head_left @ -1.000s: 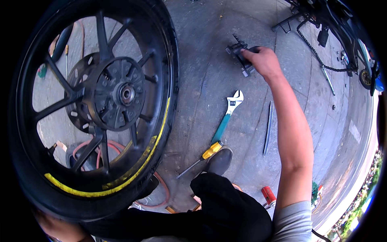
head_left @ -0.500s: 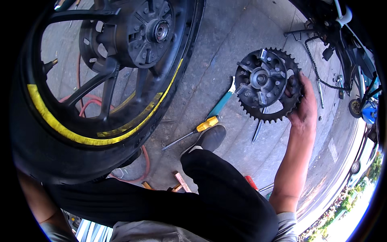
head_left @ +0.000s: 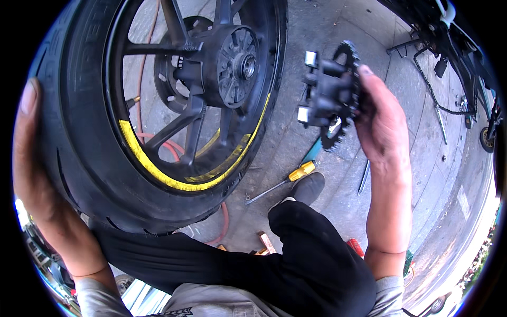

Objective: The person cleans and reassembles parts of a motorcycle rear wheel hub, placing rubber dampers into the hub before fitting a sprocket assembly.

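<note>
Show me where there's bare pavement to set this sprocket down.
Bare pavement shows beyond the sprocket, between the wheel and the motorcycle, and between the right forearm and the metal rod. It's crowded around the shoe, where the yellow-handled screwdriver and teal-handled wrench lie, and beside the motorcycle, with the chain.

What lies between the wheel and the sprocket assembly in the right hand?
The head view shows only bare grey pavement between wheel and sprocket assembly.

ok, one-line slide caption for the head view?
Left hand against a black tire, right hand gripping a toothed sprocket.
</note>
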Tool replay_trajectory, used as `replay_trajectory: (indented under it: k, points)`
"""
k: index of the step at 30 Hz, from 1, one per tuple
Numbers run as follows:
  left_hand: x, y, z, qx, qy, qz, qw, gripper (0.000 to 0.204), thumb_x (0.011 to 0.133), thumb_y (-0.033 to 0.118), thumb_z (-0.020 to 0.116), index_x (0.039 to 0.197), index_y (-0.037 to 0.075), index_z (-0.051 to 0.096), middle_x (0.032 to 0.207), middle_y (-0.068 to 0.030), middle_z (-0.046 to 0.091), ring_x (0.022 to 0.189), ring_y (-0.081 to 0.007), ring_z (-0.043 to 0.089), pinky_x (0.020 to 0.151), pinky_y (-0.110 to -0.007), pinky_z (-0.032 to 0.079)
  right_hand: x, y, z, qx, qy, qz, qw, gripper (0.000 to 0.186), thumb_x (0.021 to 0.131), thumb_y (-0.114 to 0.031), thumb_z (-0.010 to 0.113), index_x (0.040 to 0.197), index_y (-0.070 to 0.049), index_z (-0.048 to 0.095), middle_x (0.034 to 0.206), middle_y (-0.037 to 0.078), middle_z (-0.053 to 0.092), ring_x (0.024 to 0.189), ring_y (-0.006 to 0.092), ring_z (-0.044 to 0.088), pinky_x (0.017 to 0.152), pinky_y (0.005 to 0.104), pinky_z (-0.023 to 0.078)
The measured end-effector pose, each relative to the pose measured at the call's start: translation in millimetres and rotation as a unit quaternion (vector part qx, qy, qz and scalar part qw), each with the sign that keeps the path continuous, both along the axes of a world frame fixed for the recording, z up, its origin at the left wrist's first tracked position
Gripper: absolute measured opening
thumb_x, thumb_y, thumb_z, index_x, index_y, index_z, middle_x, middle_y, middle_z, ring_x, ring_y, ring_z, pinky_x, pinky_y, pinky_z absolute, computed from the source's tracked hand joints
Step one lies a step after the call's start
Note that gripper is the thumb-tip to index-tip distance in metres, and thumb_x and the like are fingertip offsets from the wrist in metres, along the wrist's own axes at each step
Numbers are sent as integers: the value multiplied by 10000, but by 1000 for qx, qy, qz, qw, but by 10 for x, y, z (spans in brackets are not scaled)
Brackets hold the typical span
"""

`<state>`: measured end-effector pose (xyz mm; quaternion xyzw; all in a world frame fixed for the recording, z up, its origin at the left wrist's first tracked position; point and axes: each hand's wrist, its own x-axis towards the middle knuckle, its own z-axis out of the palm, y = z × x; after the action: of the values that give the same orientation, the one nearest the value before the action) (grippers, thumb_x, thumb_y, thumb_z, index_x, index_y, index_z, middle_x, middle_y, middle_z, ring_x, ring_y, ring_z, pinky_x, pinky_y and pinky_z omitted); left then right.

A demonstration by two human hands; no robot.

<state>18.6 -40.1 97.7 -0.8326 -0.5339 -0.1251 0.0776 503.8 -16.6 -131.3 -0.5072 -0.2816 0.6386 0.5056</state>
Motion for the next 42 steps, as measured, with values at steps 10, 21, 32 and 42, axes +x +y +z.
replay_trajectory:
  k: [10, 21, 32, 42]
  points:
    - [1263, 43, -392, -7, -384, 282, 879, 925, 925, 570, 724, 1625, 38, 438, 1447, -238, 624, 1242, -365, 687, 1115, -421, 531, -781, 108, 158, 125, -105, 158, 974, 399, 1029, -292, 754, 1221, 56, 718, 943, 59, 723, 848, 133, 657, 806, 326, 571]
    - [995, 89, -335, -54, -311, 242, 917, 934, 934, 557, 691, 1652, 41, 390, 1512, -249, 563, 1306, -362, 656, 1137, -434, 517, -1039, 202, 133, 141, -148, 188, 961, 397, 1031, -288, 734, 1191, 74, 705, 927, 154, 740, 920, 236, 731, 867, 408, 582]
    - [992, 16, -389, -48, -289, 203, 934, 923, 954, 534, 672, 1668, 34, 371, 1554, -256, 538, 1347, -357, 640, 1171, -433, 498, -1092, 79, 117, 219, -278, 219, 909, 351, 999, -256, 787, 1187, 29, 703, 1140, 115, 659, 1072, 205, 638, 963, 374, 525]
    - [941, 73, -450, -32, -327, 231, 916, 958, 942, 516, 704, 1665, -11, 359, 1552, -277, 528, 1353, -348, 630, 1149, -401, 499, -1245, 174, -12, 304, -327, 235, 863, 399, 967, -196, 747, 1238, 76, 637, 1176, 250, 649, 1145, 410, 625, 1022, 484, 502]
